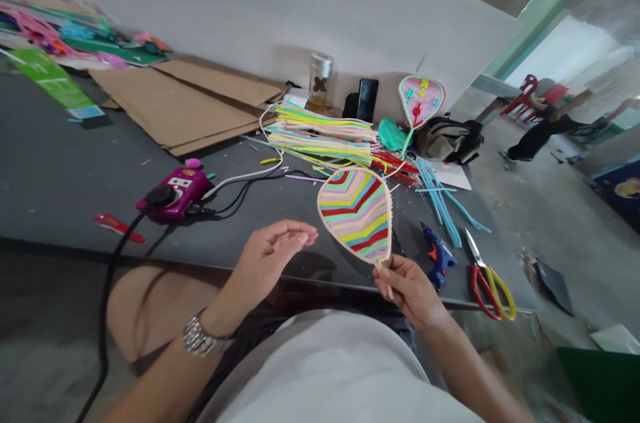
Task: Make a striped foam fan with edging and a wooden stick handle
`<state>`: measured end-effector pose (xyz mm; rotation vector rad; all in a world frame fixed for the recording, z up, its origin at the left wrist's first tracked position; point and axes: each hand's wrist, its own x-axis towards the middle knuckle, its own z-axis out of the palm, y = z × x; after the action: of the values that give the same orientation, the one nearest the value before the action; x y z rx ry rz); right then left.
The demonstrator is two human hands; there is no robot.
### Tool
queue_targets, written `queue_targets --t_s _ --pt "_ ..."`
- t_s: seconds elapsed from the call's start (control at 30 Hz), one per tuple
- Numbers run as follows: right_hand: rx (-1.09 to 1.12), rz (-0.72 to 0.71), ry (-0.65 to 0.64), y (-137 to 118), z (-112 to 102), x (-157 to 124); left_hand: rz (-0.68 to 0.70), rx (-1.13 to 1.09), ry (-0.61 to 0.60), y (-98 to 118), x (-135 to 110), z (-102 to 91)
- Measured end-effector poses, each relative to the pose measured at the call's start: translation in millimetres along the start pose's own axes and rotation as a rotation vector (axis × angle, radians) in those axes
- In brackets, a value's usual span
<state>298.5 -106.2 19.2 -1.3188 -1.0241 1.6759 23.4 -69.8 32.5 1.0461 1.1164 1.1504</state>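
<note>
My right hand (410, 289) pinches the thin stick at the bottom of a leaf-shaped fan (357, 213), striped in many colours, and holds it upright over the table's near edge. Just left of the fan hovers my left hand (273, 255), palm up with fingers loosely curled and holding nothing; a metal watch (200, 337) sits on its wrist.
On the dark table (60, 169) lie a blue glue gun (439, 255), red-and-yellow scissors (487, 279), a purple power strip (175, 193) with cables, a stack of coloured strips (325, 136), cardboard sheets (185, 103), a jar (320, 79), a phone (367, 99) and a second fan (420, 103). A person (545, 123) crouches far right.
</note>
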Motion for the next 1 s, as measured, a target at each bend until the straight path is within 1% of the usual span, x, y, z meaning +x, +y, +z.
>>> queue_targets --t_s 0.03,0.1,0.23,0.3,0.37,0.43,0.53,0.67,0.73,0.83,1.0 --pt "-0.091 -0.039 0.004 -0.2 1.4 1.1 -0.011 -0.012 0.004 -1.8 0.8 -1.4" --pt "-0.313 -0.161 0.026 0.3 5.4 4.8 -0.034 -0.046 0.032 -7.2 3.8 -6.5" --pt "-0.858 -0.472 0.051 8.2 16.8 18.9 -0.058 -0.118 0.141 -19.1 12.2 -26.1" --pt "-1.086 -0.605 0.023 15.1 23.2 28.2 -0.07 -0.074 0.196 -21.3 15.4 -38.7" --pt "-1.221 -0.695 0.007 21.6 28.8 37.0 -0.075 0.065 0.231 -20.2 17.3 -51.0" --pt "-1.268 -0.745 0.006 25.5 32.7 43.5 -0.068 0.259 0.238 -17.3 18.2 -61.5" --pt "-1.228 -0.783 -0.001 25.5 34.2 47.3 -0.042 0.495 0.222 -14.8 19.3 -71.2" --pt "-1.081 -0.683 0.01 22.6 31.6 45.0 0.011 0.684 0.219 -18.4 22.4 -73.8" --pt "-1.023 -0.68 0.028 23.0 29.9 44.0 0.013 0.743 0.206 -20.8 24.1 -72.8" --pt "-1.031 -0.782 0.035 24.9 27.7 44.9 0.01 0.793 0.202 -22.5 25.2 -70.5" --pt "-1.206 -0.936 -0.005 26.0 23.7 47.3 0.043 0.946 0.223 -20.4 22.3 -64.4"
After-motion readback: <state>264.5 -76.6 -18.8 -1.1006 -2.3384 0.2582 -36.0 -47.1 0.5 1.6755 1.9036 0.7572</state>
